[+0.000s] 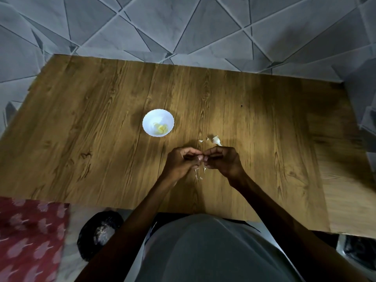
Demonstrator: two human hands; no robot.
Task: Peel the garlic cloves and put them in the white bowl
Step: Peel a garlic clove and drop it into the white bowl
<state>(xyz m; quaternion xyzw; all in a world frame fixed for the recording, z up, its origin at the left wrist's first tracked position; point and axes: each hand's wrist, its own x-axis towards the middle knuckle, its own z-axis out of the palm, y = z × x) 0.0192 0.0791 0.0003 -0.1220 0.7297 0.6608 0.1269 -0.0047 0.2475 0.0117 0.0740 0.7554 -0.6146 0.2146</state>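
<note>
Pinching the garlic clove (200, 158), both hands' fingers (192, 152) meet.

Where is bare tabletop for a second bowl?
Free: table left of the white bowl to the left edge; the far strip behind it; right of the right hand. Crowded: near-centre, where left hand and right hand pinch a garlic clove, skins beyond and beneath.

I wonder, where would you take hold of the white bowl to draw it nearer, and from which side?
Probably the white bowl by its outer wall under the rim, from the near side, where the left hand is closest; it stands upright, and peeled cloves lie inside.
</note>
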